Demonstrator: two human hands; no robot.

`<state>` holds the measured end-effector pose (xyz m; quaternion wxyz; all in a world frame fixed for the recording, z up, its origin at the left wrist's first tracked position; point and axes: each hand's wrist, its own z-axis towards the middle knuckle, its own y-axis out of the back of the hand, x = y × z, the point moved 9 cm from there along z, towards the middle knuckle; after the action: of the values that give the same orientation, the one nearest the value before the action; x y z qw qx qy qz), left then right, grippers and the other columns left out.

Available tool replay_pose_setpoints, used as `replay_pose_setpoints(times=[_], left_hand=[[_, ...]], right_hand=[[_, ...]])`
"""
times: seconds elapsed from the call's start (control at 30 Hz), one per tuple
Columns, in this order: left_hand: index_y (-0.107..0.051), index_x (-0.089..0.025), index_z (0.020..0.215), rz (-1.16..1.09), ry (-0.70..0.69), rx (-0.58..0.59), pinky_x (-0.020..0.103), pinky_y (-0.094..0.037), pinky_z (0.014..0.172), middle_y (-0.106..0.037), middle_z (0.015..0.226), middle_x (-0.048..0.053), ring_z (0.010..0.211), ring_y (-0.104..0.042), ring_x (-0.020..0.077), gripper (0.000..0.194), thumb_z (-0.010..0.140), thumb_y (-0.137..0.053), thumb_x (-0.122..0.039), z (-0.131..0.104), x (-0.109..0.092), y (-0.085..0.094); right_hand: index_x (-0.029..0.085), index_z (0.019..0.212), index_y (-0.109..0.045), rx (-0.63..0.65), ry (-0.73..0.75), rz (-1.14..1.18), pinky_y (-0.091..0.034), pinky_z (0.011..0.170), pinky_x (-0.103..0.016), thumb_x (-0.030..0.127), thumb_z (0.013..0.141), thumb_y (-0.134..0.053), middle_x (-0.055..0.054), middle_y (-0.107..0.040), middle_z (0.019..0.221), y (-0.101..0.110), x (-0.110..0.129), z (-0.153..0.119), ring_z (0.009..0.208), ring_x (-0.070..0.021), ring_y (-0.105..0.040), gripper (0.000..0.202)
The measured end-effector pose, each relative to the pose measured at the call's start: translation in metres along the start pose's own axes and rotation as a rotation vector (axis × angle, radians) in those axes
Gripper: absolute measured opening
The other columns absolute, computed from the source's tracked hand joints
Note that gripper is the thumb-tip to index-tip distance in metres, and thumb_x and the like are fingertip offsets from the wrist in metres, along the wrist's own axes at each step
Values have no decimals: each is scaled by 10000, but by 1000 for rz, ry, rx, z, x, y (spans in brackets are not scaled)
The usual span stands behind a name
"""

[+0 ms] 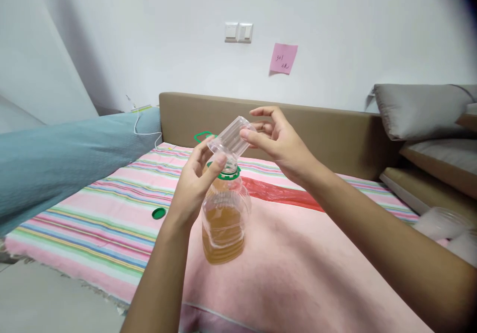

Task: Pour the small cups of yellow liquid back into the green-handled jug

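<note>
A clear ribbed plastic cup (233,136) lies tilted between my two hands, just above the neck of a large clear bottle. My left hand (197,174) pinches the cup's lower left end between thumb and fingers. At its upper right end, my right hand (274,139) holds it by the thumb and fingers, the index finger raised. The bottle (223,228) stands upright and is partly filled with amber liquid. A green ring (229,175) surrounds its neck. Whether the cup touches the bottle's mouth, I cannot tell. A small green cap (158,213) rests left of the bottle.
Striped cloth (108,208) covers the bed, with a red plastic bag (279,194) behind the bottle. Clear plastic containers (443,223) sit at the right, near stacked cushions (439,159). A brown headboard (316,129) runs along the wall. A white cable (137,124) lies at left.
</note>
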<state>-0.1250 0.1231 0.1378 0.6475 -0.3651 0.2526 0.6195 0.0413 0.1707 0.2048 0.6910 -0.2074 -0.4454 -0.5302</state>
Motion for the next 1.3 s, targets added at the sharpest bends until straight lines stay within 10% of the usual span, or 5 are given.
replay_pose_setpoints(times=[0.33, 0.53, 0.73, 1.03, 1.3], left_hand=[[-664, -249, 777, 181, -34, -736, 308, -557, 806, -610, 672, -49, 687, -578, 158, 405, 933, -829, -585, -65, -15, 104], [-740, -193, 1152, 913, 488, -135, 582, -545, 1082, -833, 1115, 168, 1108, -772, 385, 641, 998, -411, -720, -128, 68, 127], [-329, -169, 1734, 1385, 754, 178, 865, -33, 1253, -102, 1831, 209, 1689, -63, 519, 1324, 673, -713, -862, -207, 129, 152], [-204, -120, 1748, 1299, 701, -314, 897, 4, 1210, 42, 1820, 308, 1678, 124, 525, 1085, 955, -464, -813, -246, 120, 172], [-216, -153, 1725, 1089, 693, -355, 829, -13, 1270, 1, 1831, 275, 1702, 90, 457, 836, 1069, -306, -663, -259, 126, 189]], right_hand=[[301, 1238, -490, -5, -15, -11, -605, 1025, -471, 581, 721, -911, -57, -698, 1185, 6, -6, 1, 1163, -266, -706, 723], [289, 1248, -483, -6, -20, -19, -580, 1033, -479, 579, 732, -902, -62, -705, 1192, 7, -7, 2, 1185, -272, -700, 725], [273, 1254, -499, 15, -34, 13, -574, 1027, -472, 534, 723, -915, -54, -719, 1158, 2, -5, 1, 1144, -261, -712, 724], [278, 1281, -512, 28, -27, -60, -574, 1035, -503, 533, 780, -871, -58, -725, 1171, 3, -2, 2, 1163, -276, -716, 667], [279, 1255, -512, 23, -62, -7, -596, 976, -496, 567, 763, -875, -52, -744, 1138, 6, -8, 0, 1131, -286, -729, 676]])
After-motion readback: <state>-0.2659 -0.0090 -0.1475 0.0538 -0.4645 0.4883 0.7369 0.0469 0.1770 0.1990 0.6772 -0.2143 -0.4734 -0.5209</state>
